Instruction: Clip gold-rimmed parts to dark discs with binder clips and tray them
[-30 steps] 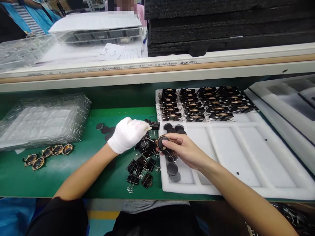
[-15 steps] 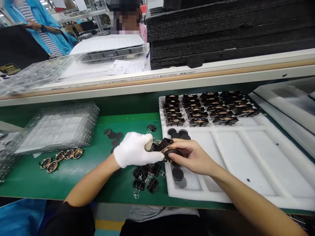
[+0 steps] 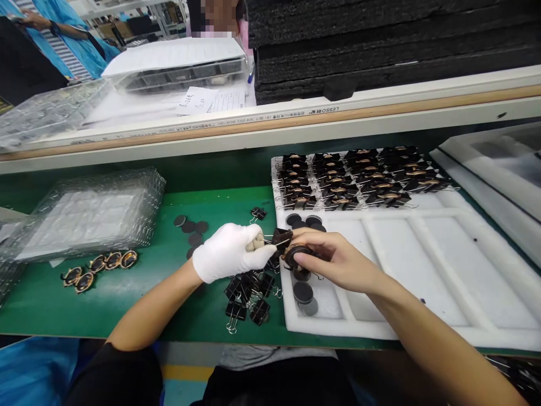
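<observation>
My left hand [image 3: 230, 252], in a white glove, pinches the wire handles of a black binder clip [image 3: 282, 238]. Bare, my right hand [image 3: 333, 256] holds a round black and gold piece [image 3: 297, 256] between thumb and fingers, up against the clip's jaws. Whether the clip grips the piece cannot be made out. Beneath my hands lies a pile of loose binder clips [image 3: 249, 293]. Black discs [image 3: 303, 292] rest on the near left part of the white foam tray [image 3: 355, 332]. Rows of clipped pieces [image 3: 338, 189] fill the tray's far side.
Several round gold-rimmed pieces [image 3: 113, 260] lie on the green table [image 3: 139, 304] at left, before stacked clear plastic trays [image 3: 97, 211]. More black discs [image 3: 194, 239] sit left of my glove. A white ledge [image 3: 236, 129] crosses behind, bearing black foam [image 3: 380, 51]. A person in blue stands far left.
The clip has tilted and its handles now point toward my gloved fingers, with the round piece lower beside it. The whole view has shifted slightly, moving the scene up and left.
</observation>
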